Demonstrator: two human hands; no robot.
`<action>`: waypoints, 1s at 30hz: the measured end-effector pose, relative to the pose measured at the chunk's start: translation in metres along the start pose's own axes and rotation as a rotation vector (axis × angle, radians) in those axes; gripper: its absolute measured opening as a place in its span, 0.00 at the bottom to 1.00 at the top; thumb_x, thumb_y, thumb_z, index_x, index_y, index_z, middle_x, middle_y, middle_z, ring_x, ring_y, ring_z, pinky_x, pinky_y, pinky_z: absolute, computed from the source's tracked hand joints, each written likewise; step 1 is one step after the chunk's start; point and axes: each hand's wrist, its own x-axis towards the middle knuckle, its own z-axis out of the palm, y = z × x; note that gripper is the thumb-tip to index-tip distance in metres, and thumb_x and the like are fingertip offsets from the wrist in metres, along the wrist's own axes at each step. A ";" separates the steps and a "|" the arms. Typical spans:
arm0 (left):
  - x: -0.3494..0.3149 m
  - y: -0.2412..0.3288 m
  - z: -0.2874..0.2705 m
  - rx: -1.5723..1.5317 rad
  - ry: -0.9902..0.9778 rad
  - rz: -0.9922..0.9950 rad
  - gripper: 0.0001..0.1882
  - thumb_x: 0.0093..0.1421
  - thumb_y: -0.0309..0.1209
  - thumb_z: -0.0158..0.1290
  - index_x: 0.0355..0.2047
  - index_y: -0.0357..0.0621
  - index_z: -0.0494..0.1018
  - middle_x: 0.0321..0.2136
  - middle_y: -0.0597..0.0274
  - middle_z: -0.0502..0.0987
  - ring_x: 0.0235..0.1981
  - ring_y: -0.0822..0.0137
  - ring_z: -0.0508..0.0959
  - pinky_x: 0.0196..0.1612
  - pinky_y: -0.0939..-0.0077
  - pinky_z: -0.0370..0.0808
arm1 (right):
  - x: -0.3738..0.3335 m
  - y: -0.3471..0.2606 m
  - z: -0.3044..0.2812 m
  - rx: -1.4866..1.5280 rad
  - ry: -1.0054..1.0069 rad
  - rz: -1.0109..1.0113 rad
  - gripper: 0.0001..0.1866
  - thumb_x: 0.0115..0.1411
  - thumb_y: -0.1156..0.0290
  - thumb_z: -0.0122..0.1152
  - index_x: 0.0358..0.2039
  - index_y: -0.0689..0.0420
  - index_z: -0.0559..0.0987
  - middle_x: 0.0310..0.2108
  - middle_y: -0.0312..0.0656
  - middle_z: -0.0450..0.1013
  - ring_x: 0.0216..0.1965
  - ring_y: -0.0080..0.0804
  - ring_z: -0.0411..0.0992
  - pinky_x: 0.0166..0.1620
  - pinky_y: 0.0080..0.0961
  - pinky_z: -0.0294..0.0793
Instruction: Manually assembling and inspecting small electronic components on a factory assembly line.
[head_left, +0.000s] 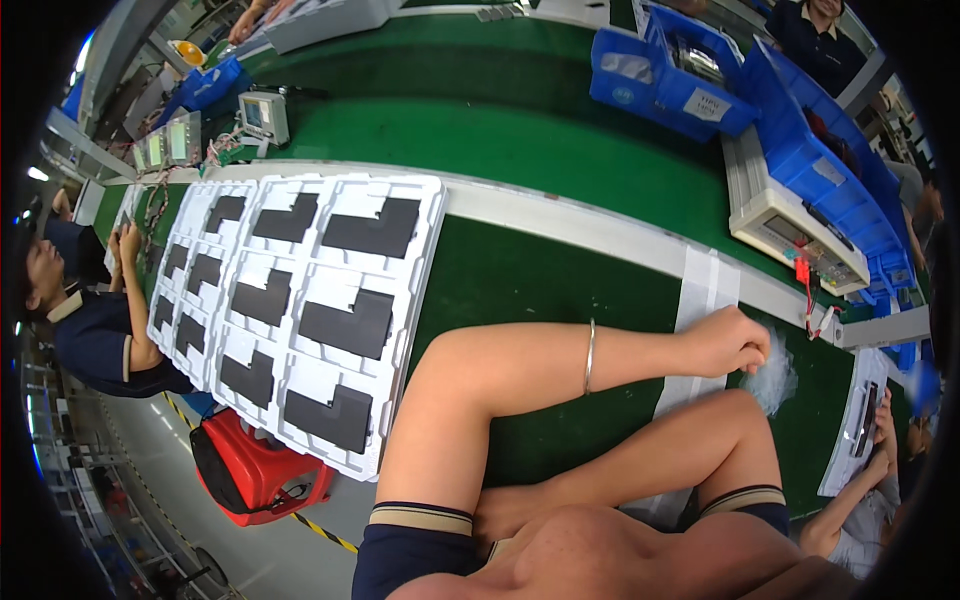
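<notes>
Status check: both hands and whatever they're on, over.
Left hand closed on clear plastic bag on the green bench top. Right hand hidden behind the left arm. White tray of black parts sits beside, apart from the hands.

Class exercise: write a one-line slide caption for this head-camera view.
At a green workbench, the left hand pinches clear plastic film while the right hand rests near white trays of dark L-shaped parts.

Left arm bent, right forearm underneath, hands (735, 340) closed together at right.
</notes>
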 end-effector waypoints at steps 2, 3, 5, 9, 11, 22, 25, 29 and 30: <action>-0.001 -0.002 0.004 -0.034 0.032 -0.020 0.04 0.49 0.20 0.47 0.23 0.35 0.72 0.19 0.53 0.75 0.22 0.66 0.78 0.26 0.75 0.73 | -0.003 0.005 0.001 0.008 -0.064 0.089 0.12 0.46 0.63 0.53 0.21 0.58 0.78 0.24 0.41 0.72 0.34 0.36 0.69 0.37 0.31 0.69; -0.001 -0.003 0.006 -0.053 0.048 -0.030 0.05 0.49 0.19 0.46 0.24 0.34 0.73 0.20 0.52 0.76 0.23 0.66 0.78 0.27 0.76 0.74 | -0.005 0.009 0.002 -0.124 -0.106 0.075 0.11 0.47 0.63 0.52 0.22 0.58 0.78 0.26 0.41 0.72 0.35 0.36 0.69 0.38 0.31 0.69; -0.007 0.001 0.004 -0.008 0.075 -0.055 0.07 0.50 0.18 0.45 0.28 0.33 0.73 0.23 0.53 0.75 0.26 0.64 0.78 0.30 0.74 0.74 | -0.009 0.025 0.012 -0.486 -0.174 -0.057 0.11 0.48 0.65 0.51 0.25 0.58 0.77 0.30 0.42 0.73 0.38 0.37 0.69 0.41 0.31 0.69; -0.017 0.008 0.015 0.049 0.157 0.013 0.08 0.52 0.17 0.43 0.30 0.35 0.72 0.24 0.55 0.73 0.27 0.63 0.77 0.32 0.74 0.73 | 0.027 -0.059 0.014 -0.766 -0.681 0.471 0.15 0.49 0.66 0.48 0.37 0.56 0.75 0.41 0.44 0.71 0.44 0.40 0.67 0.47 0.32 0.68; -0.021 0.011 0.022 0.007 0.195 0.017 0.08 0.52 0.17 0.43 0.30 0.36 0.71 0.24 0.56 0.73 0.26 0.65 0.76 0.31 0.75 0.73 | 0.009 -0.017 0.031 -0.745 -0.352 0.095 0.15 0.51 0.65 0.48 0.37 0.59 0.75 0.40 0.50 0.71 0.44 0.40 0.68 0.48 0.33 0.66; -0.057 0.054 0.051 -0.043 0.208 -0.200 0.07 0.61 0.25 0.38 0.40 0.41 0.62 0.19 0.63 0.70 0.19 0.74 0.72 0.25 0.81 0.68 | -0.003 0.043 0.050 -1.137 -0.365 -0.567 0.07 0.47 0.71 0.52 0.25 0.57 0.77 0.27 0.44 0.73 0.30 0.38 0.71 0.34 0.34 0.72; -0.055 0.055 0.052 0.024 0.095 -0.240 0.05 0.61 0.27 0.39 0.36 0.40 0.63 0.19 0.62 0.70 0.20 0.76 0.71 0.24 0.83 0.68 | -0.010 0.050 0.055 -1.283 -0.297 -0.760 0.04 0.40 0.71 0.56 0.15 0.56 0.75 0.19 0.41 0.71 0.23 0.37 0.71 0.25 0.34 0.71; -0.053 0.059 0.059 0.061 0.035 -0.268 0.07 0.62 0.27 0.40 0.35 0.37 0.67 0.19 0.64 0.70 0.20 0.77 0.70 0.25 0.83 0.69 | -0.013 0.041 0.046 -1.370 -0.230 -0.806 0.04 0.36 0.71 0.58 0.13 0.56 0.74 0.15 0.41 0.69 0.19 0.38 0.70 0.19 0.34 0.68; -0.054 0.055 0.062 0.095 0.011 -0.268 0.08 0.61 0.26 0.40 0.35 0.36 0.67 0.19 0.64 0.70 0.20 0.77 0.71 0.26 0.82 0.70 | -0.016 0.036 0.042 -1.360 -0.271 -0.767 0.04 0.37 0.71 0.58 0.14 0.57 0.73 0.15 0.41 0.69 0.19 0.38 0.69 0.19 0.35 0.67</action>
